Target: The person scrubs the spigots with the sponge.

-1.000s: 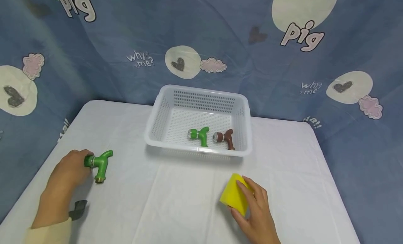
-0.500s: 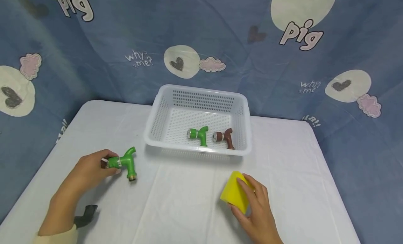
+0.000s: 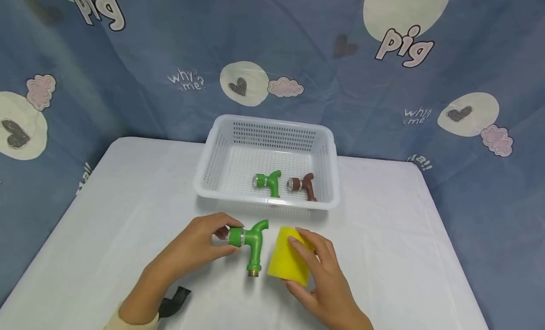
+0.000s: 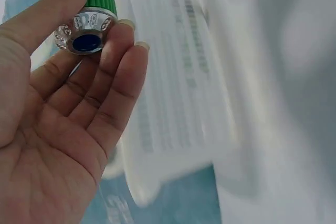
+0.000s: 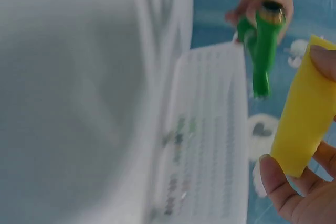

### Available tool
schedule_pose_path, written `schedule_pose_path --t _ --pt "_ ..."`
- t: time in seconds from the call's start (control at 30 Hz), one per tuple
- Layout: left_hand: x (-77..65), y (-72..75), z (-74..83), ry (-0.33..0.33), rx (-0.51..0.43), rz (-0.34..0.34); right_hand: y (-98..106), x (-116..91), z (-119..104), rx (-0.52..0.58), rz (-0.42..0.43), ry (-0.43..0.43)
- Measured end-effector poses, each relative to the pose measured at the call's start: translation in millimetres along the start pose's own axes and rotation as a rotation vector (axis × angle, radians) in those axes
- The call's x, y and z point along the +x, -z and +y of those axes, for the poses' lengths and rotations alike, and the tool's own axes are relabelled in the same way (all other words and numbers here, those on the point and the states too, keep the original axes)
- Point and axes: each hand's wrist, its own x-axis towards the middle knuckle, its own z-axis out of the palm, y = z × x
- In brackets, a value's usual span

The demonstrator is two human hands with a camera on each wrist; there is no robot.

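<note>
My left hand (image 3: 191, 245) pinches a green faucet (image 3: 254, 245) by its ribbed knob end, thumb on one side and fingers on the other. In the left wrist view the knob's silver cap with a dark blue centre (image 4: 86, 43) faces the palm. The faucet's brass-coloured threaded end points down toward the table. Just right of it, my right hand (image 3: 323, 278) holds a folded yellow cloth or sponge-like piece (image 3: 287, 259) between thumb and fingers. A small gap separates the yellow piece from the faucet. The right wrist view shows the yellow piece (image 5: 304, 114) as a flat slab.
A white perforated basket (image 3: 266, 202) stands at the back of the white-covered table (image 3: 408, 254). Inside lie another green faucet (image 3: 268, 181) and a brown faucet (image 3: 303, 184). A black strap or band (image 3: 173, 302) shows by the left wrist. A blue patterned cloth (image 3: 315, 84) hangs behind.
My left hand has carried the green faucet from the table's left side to the middle, beside the yellow piece. My right hand has shifted slightly left with the yellow piece.
</note>
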Motion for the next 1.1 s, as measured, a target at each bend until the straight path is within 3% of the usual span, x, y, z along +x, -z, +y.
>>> schedule_pose_path --t 0.23,0.37,0.6,0.8,1.1 --pt "10.0 -19.6 18.7 -0.139 -0.018 -0.004 -4 13 -8 -0.134 -0.08 0.11" --pt "10.8 -24.9 21.2 -0.181 -0.011 0.013 -3 10 -3 -0.214 -0.087 0.084" --pt "14.0 -25.4 21.4 -0.211 -0.014 0.014 8 3 15 -0.243 0.002 -0.012" --pt "15.9 -26.0 24.0 -0.226 -0.037 0.02 14 3 15 -0.221 0.034 -0.055" --pt "17.4 -29.4 30.0 -0.205 -0.014 0.014 5 13 -9 -0.146 0.0 0.103"
